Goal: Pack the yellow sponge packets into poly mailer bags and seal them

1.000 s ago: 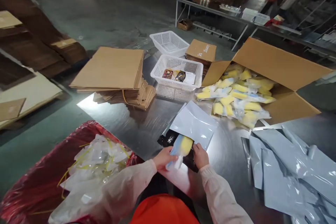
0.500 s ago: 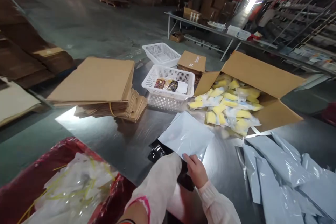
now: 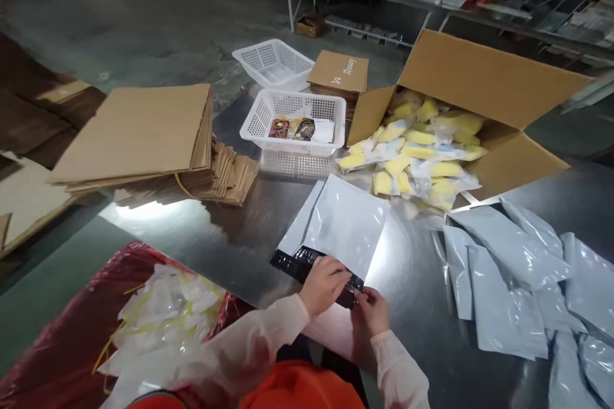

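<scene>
A pale grey plastic mailing bag [image 3: 349,217] lies on the metal table, its black flap edge toward me. Over that black strip my left hand [image 3: 325,284] is closed, fingers curled and pressed together on the plastic. My right hand [image 3: 373,310] pinches the flap's near right corner between thumb and fingers. Under and left of this bag, another grey mailing bag [image 3: 300,220] shows, also with a black edge. Whether anything is inside the bag is hidden.
Filled grey mailing bags [image 3: 508,287] lie at right. Behind them, an open carton [image 3: 518,160] spills yellow packets [image 3: 422,153]. White baskets [image 3: 292,144] and cardboard stacks [image 3: 139,128] stand beyond. At lower left is a red-lined bin [image 3: 71,332] of clear plastic waste.
My left hand, blurred with its sleeve over the bag before, now grips the black flap. My right hand has moved from the grey panel to the flap's corner. The view has tilted down.
</scene>
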Demonstrator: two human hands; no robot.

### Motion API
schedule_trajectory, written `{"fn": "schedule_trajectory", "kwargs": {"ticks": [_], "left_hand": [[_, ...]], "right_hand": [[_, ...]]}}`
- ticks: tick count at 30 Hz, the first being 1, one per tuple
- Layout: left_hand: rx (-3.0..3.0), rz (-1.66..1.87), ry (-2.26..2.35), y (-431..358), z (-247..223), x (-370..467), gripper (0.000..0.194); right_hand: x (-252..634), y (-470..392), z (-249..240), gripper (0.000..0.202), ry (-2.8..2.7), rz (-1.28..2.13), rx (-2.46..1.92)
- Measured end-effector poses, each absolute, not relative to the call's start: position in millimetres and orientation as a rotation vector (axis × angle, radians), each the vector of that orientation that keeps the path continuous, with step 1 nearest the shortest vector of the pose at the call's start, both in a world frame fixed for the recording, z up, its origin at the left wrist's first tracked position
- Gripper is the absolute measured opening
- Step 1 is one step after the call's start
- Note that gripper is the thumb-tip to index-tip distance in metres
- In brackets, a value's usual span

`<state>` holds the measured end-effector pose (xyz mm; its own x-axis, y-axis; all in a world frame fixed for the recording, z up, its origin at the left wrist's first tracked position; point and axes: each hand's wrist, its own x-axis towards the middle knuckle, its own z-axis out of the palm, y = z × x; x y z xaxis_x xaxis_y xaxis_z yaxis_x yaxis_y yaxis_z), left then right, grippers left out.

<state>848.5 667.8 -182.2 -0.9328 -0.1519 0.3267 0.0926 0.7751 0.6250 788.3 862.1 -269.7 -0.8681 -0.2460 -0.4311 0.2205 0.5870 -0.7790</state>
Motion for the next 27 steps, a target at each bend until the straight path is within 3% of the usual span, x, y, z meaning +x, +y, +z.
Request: {"fn": "schedule_trajectory", "kwargs": {"ticks": [4, 9, 16, 27], "left_hand": [[-0.151, -0.783, -2.922, 671.8, -174.6, 794.2, 0.016], [-0.327, -1.103, -3.253, 678.5, -191.5, 787.1, 0.018], [-0.183, -1.145, -3.151, 682.8, -200.2, 806.8, 0.018], [0.289, -1.666, -2.680, 681.5, -206.9, 819.2, 0.018]], "right_hand": [[787.1, 864.8, -263.8, 0.050, 2.250, -1.329, 0.009], [784.0, 861.4, -244.0, 0.050, 2.151, -1.434, -0.025], [783.2, 849.3, -223.5, 0.045, 2.107, -1.489, -0.137], [775.7, 846.8, -210.4, 0.037, 2.170, -1.434, -0.219]]}}
